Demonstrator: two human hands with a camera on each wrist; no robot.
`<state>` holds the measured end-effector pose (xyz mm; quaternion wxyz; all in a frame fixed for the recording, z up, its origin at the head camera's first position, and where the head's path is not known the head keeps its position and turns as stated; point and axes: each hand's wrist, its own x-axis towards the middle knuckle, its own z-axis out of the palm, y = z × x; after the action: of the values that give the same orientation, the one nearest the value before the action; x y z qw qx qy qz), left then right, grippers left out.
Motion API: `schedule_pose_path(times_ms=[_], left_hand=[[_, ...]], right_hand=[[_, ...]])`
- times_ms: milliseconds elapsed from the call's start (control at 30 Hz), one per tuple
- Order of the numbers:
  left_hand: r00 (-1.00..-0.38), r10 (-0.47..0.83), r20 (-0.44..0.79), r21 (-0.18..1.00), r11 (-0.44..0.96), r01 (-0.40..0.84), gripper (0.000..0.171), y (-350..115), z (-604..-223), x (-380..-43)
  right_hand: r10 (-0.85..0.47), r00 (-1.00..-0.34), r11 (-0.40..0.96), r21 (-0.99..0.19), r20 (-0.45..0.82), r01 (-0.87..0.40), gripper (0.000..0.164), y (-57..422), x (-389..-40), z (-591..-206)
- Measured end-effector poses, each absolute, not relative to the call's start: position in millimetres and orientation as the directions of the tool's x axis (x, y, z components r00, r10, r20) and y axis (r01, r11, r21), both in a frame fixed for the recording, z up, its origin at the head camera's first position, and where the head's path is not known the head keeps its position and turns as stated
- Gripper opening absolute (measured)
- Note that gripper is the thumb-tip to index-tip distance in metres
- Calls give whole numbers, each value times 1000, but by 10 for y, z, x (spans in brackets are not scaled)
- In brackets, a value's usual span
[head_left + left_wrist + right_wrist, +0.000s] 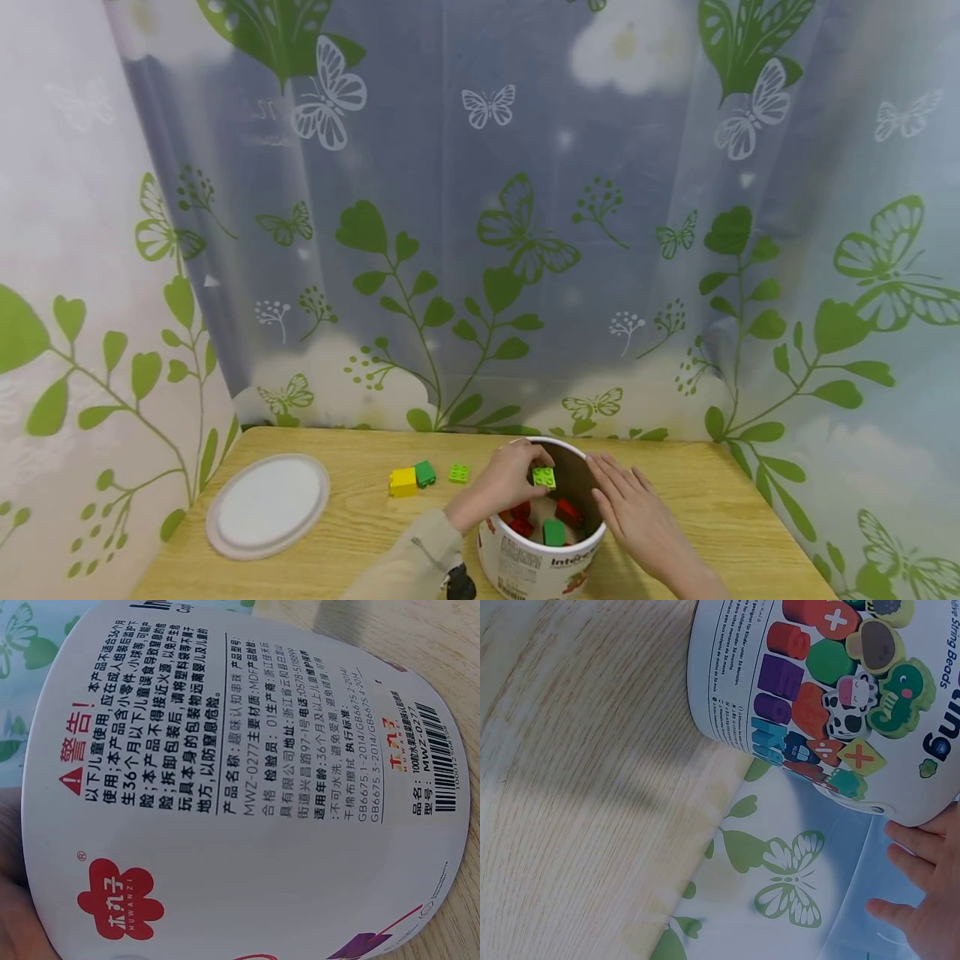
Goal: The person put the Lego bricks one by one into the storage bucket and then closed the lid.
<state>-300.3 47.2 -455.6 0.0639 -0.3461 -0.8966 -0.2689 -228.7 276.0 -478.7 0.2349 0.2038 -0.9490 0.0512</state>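
A white printed bucket [536,562] stands at the table's front, its mouth facing up; its label side [247,847] fills the left wrist view. My left hand [506,479] reaches over the left rim and pinches a light green building block [543,477] just inside the mouth. In the left wrist view only a bit of that hand [19,907] shows at the edge. My right hand [637,517], fingers straight, rests against the bucket's right rim. Inside lie red blocks [521,525], a dark red block [567,512] and a green block [553,532].
Left of the bucket on the wooden table [352,533] lie a yellow block [402,482], a green block [425,473] close by it and another light green block [458,473]. Farther left is a round white lid [268,504]. A patterned curtain [480,333] hangs behind the table.
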Motion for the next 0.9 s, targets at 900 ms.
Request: schedule_pose_path(times_ms=[900], left_hand=[[-740,446,503,633,394,667,27,78,-4440,-3022]], right_hand=[[-374,-793,903,-8,481,-430,48,2742,-2272,-4774]])
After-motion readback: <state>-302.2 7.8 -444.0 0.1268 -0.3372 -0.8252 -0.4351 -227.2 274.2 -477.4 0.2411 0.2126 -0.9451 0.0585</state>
